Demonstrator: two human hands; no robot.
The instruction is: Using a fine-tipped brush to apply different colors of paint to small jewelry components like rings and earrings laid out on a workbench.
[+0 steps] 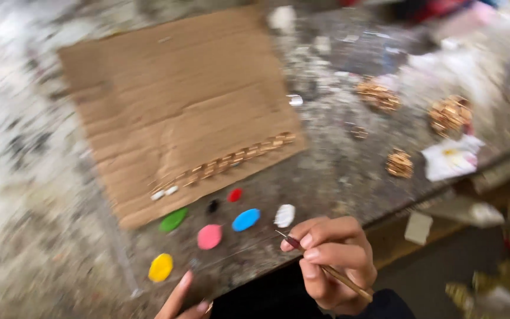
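- Head view, blurred: right hand point(332, 260) closed around a thin brush point(324, 267), tip near the white paint blob point(284, 215) on the bench point(337, 171).
- Left hand point(181, 301) at the lower edge, fingers extended, holding nothing, near the yellow blob point(160, 267).
- Gold chain point(225, 160) lies along the cardboard point(172, 100) edge.
- Step, judged: loading the brush; calls for a steady dip.

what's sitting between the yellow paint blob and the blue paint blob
In the head view, the round pink paint blob lies between the yellow paint blob and the blue oval paint blob on the speckled worktable.
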